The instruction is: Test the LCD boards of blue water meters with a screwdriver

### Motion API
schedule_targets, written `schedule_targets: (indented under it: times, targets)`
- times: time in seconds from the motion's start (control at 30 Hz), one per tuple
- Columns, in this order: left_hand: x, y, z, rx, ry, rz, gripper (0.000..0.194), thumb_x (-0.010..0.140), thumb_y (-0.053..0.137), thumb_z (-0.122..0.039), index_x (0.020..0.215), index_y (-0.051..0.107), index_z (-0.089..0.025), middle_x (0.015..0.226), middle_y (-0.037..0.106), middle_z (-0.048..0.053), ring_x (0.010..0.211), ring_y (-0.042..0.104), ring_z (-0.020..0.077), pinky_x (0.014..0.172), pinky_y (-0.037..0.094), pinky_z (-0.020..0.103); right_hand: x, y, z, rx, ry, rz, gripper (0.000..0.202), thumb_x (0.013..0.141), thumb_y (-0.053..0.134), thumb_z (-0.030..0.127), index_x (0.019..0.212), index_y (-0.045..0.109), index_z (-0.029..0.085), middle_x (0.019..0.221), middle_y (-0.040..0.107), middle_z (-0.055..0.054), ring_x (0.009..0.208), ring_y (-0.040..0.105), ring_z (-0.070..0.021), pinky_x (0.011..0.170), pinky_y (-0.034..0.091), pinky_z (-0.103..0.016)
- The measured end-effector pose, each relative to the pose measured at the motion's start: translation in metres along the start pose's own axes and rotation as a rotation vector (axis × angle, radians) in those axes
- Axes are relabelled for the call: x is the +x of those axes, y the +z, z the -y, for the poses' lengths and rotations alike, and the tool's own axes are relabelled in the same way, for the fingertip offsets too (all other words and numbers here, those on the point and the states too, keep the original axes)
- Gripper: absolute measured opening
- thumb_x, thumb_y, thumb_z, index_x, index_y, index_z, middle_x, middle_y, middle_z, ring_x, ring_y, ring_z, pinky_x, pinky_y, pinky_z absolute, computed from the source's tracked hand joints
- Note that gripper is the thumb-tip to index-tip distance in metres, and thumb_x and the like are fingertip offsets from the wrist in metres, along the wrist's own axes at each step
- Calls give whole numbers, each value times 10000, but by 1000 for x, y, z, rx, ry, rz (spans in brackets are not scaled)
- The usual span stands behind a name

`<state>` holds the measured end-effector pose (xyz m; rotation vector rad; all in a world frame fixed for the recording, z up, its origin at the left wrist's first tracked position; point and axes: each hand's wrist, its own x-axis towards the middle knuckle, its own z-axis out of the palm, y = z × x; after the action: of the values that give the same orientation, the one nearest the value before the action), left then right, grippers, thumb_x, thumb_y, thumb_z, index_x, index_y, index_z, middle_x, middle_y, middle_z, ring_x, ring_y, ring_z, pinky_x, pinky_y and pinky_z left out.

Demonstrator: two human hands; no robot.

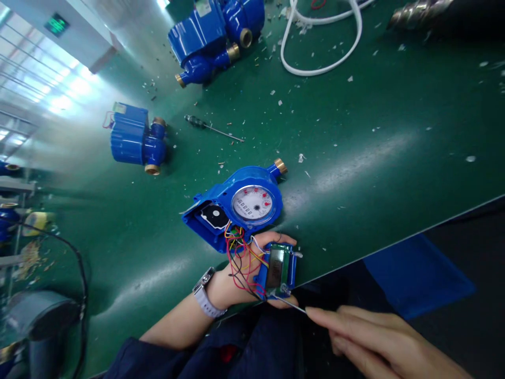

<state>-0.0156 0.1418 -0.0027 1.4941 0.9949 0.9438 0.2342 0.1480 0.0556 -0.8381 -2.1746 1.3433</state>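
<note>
My left hand (245,266) is closed around a small blue-framed display module (277,269) near the table's front edge. Its green board and dark screen face up. Red, black, yellow and white wires (241,258) link the module to an opened blue water meter (224,184), which lies with its white dial (252,202) showing. My right hand (371,334) pinches a thin-shafted screwdriver (294,306); its tip touches the module's lower corner, and its handle is hidden by the fingers.
Another screwdriver (215,129) lies beyond the meter. Several blue meters stand farther back, one at the left (134,137). A white cable (321,71) loops at the top, near a dark metal-ended tool (420,13). White scraps dot the green table (374,173).
</note>
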Motion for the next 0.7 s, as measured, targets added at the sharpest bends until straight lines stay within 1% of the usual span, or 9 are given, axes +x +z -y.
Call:
schedule_targets:
  times: [0.1, 0.17, 0.2, 0.3, 0.37, 0.43, 0.5, 0.6, 0.7]
  targets:
    - [2, -8, -9, 74, 14, 122, 1068, 617, 913, -326, 1475, 277, -330, 1358, 539, 118, 1240, 566, 300, 991, 515, 408, 0, -6, -3, 89, 73, 40, 397, 919, 438, 93, 1157, 711, 255, 963, 741, 41, 827, 717, -71, 766, 531, -57]
    - [2, -15, -14, 136, 30, 198, 1154, 635, 891, -321, 1528, 159, -308, 1409, 487, 150, 1307, 510, 328, 1045, 490, 459, -4, -8, -7, 105, 153, 99, 340, 928, 501, 162, 1149, 730, 283, 1010, 740, 44, 884, 716, -88, 838, 528, -93]
    - [3, -17, -16, 157, 34, 222, 1162, 639, 886, -326, 1534, 145, -297, 1419, 480, 160, 1317, 503, 334, 1065, 477, 476, -8, -9, -10, 102, 208, 119, 306, 937, 534, 222, 1160, 729, 300, 1038, 735, 39, 918, 714, -108, 865, 534, -124]
    - [4, -20, -15, 132, 45, 224, 1047, 646, 891, -332, 1482, 261, -288, 1417, 501, 168, 1285, 549, 328, 1082, 470, 494, -20, -14, -19, 104, 397, 212, 311, 955, 565, 387, 1243, 681, 359, 1107, 712, 26, 995, 693, -158, 885, 563, -204]
    - [5, -19, -11, 75, 79, 196, 974, 636, 904, -341, 1421, 331, -284, 1419, 510, 169, 1285, 560, 330, 1082, 470, 512, -27, -19, -24, 133, 438, 290, 334, 980, 537, 423, 1297, 638, 394, 1131, 695, 25, 1039, 672, -165, 914, 558, -226]
    - [5, -17, -6, 27, 122, 172, 963, 614, 919, -358, 1389, 353, -281, 1424, 510, 173, 1325, 528, 345, 1084, 462, 539, -31, -26, -29, 146, 386, 327, 330, 1005, 519, 437, 1319, 620, 418, 1169, 683, 26, 1101, 648, -172, 971, 535, -251]
    - [5, -16, -2, 3, 134, 169, 983, 588, 934, -363, 1382, 360, -285, 1442, 495, 180, 1349, 505, 356, 1076, 465, 547, -31, -32, -33, 124, 303, 321, 329, 1026, 505, 440, 1339, 604, 423, 1202, 675, 20, 1135, 636, -179, 989, 532, -273]
    - [5, -15, 0, -34, 129, 177, 1046, 558, 949, -367, 1409, 345, -298, 1451, 488, 185, 1308, 547, 354, 1059, 482, 537, -29, -38, -37, 47, 195, 306, 329, 1060, 445, 416, 1362, 575, 423, 1180, 681, 18, 1098, 657, -169, 932, 575, -274]
    - [3, -15, -1, -44, 108, 186, 1084, 562, 948, -364, 1443, 320, -311, 1448, 495, 180, 1265, 585, 348, 1064, 481, 535, -28, -41, -39, -9, 150, 292, 316, 1065, 436, 414, 1357, 554, 435, 1164, 677, 27, 1084, 662, -160, 903, 593, -268]
